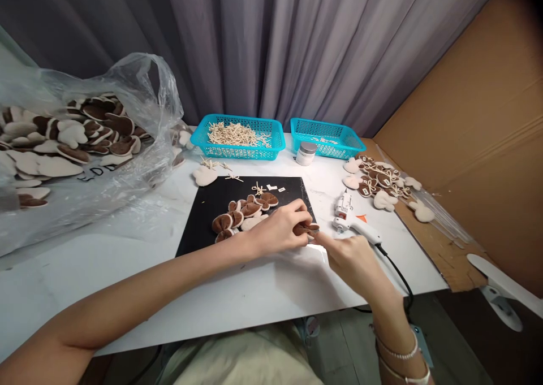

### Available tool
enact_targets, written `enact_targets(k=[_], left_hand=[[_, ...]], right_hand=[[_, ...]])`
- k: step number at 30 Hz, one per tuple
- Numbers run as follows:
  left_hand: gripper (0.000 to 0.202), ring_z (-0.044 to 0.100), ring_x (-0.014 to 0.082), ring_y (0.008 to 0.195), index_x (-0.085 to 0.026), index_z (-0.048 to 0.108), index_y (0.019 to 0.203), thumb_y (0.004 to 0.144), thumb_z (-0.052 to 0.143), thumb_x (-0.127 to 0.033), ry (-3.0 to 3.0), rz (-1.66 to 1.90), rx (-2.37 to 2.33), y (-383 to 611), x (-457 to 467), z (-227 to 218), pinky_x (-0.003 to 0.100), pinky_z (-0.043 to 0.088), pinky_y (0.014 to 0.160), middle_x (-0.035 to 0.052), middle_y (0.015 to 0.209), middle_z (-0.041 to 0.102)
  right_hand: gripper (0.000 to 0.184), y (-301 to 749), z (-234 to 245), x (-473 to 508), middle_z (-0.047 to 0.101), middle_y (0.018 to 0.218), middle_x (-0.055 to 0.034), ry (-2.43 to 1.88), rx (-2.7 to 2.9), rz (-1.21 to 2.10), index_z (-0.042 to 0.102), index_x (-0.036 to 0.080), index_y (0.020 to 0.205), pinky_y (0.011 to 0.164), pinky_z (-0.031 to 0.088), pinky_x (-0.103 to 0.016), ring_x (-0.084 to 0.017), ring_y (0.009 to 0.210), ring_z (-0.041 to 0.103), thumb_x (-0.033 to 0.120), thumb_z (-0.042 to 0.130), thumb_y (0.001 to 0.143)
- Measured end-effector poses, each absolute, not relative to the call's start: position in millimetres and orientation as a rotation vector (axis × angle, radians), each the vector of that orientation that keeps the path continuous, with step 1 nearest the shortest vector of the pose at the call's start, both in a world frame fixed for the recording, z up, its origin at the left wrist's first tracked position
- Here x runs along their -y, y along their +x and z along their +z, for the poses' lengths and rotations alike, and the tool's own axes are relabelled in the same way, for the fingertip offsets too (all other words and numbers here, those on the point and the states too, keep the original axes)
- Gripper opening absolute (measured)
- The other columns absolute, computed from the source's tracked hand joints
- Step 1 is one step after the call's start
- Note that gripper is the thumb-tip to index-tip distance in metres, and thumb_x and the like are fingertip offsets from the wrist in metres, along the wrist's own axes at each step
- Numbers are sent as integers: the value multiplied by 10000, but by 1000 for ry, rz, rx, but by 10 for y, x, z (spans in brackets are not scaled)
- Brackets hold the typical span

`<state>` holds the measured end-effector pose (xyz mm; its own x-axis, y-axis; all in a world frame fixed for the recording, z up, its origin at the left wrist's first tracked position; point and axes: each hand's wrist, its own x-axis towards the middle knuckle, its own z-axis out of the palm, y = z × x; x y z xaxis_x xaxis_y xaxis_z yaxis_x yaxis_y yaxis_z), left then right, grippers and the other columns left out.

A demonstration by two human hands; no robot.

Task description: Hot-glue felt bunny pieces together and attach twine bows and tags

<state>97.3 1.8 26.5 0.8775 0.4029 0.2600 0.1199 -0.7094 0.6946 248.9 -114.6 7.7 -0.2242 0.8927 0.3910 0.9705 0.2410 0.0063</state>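
Head view: a brown bow (309, 228) is held at the right edge of the black mat (199, 221), clamped under the curled fingers of the left hand (282, 228) and pinched by the closed fingertips of the right hand (352, 258). Further bows (244, 212) are heaped at the mat's centre, and a glue gun (354, 222) is laid just right of the mat.

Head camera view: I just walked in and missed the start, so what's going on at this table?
A person sits at a white table. Their left hand grips a brown fabric bow at the edge of the black mat, and the right hand touches it with its fingertips. More brown bows lie on the mat. A glue gun lies beside the hands, with decorated pieces further right.
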Motion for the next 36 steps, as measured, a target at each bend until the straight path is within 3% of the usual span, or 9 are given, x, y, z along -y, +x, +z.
enact_targets(k=[5, 12, 18, 20, 25, 28, 33, 36], left_hand=[[73, 479, 79, 639, -141, 603, 748, 678, 594, -120, 2285, 504, -376, 987, -75, 328, 215, 387, 592, -2, 847, 462], [57, 500, 96, 653, -159, 638, 691, 635, 645, -172, 2020, 547, -531, 974, -178, 399, 232, 412, 589, -1, 840, 497], [51, 506, 77, 586, -151, 610, 702, 651, 616, -153, 1551, 478, -570, 977, -195, 460, 219, 426, 599, -25, 667, 551], [47, 495, 73, 584, -150, 621, 710, 667, 607, -165, 1478, 467, -586, 985, -187, 460, 214, 427, 611, -31, 630, 553], [40, 502, 74, 584, -144, 625, 677, 671, 612, -182, 1426, 433, -652, 997, -139, 491, 214, 434, 620, -32, 624, 551], [61, 521, 81, 576, -152, 614, 713, 660, 629, -178, 1538, 491, -710, 993, -100, 540, 216, 422, 596, -37, 627, 565], [75, 557, 101, 592, -151, 587, 744, 678, 609, -179, 1701, 532, -691, 998, -70, 523, 234, 433, 585, -18, 693, 575], [84, 564, 117, 641, -154, 593, 742, 679, 616, -205, 1838, 601, -665, 1001, -76, 451, 241, 447, 589, 0, 765, 565]], right_hand=[[303, 2678, 161, 803, 319, 412, 60, -1644, 2187, -318, 594, 176, 708, 448, 134, -220, -90, 406, 171, 18, 338, 739], [174, 2684, 122, 510, 349, 508, 52, -1567, 1616, 704, 546, 176, 660, 466, 241, -198, -79, 476, 269, 239, 451, 791], [332, 2432, 60, 722, 151, 449, 106, -1513, 1338, 1063, 508, 188, 742, 360, 188, -207, -72, 364, 158, 445, 349, 880], [343, 2370, 55, 828, 200, 466, 89, -1543, 1381, 878, 502, 184, 728, 387, 207, -205, -74, 389, 195, 434, 339, 899], [271, 2337, 99, 975, 303, 435, 57, -1767, 1961, -190, 532, 165, 724, 421, 135, -242, -86, 385, 165, 164, 317, 888], [237, 2346, 187, 1009, 364, 420, 45, -1767, 2124, -557, 541, 152, 742, 422, 111, -258, -90, 348, 192, 100, 341, 858], [235, 2354, 337, 1048, 440, 500, 15, -1617, 2259, -607, 469, 167, 693, 461, 180, -248, -107, 427, 340, -27, 336, 688], [225, 2369, 385, 1041, 424, 516, 34, -1569, 2262, -255, 440, 176, 762, 451, 196, -231, -105, 439, 332, -11, 319, 733]])
